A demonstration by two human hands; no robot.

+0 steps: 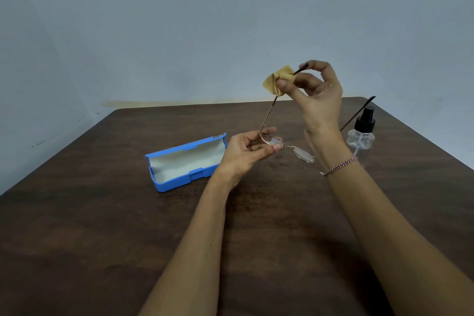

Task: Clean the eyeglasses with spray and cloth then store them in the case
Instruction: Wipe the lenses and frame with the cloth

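Leaving the blue case [184,161] open at centre left, nearest the left hand [246,151]; pinching the eyeglasses [302,154] by a lens rim at centre with its curled fingers; aiming one temple [268,115] up-right into the yellow cloth [275,79], gripping both there with the right hand [318,95]; probably wiping along that axis next

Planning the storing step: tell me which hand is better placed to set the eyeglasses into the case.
Left. The left hand pinches the eyeglasses at the frame front, right beside the open blue case. The right hand is higher, pinching the yellow cloth round a temple arm.
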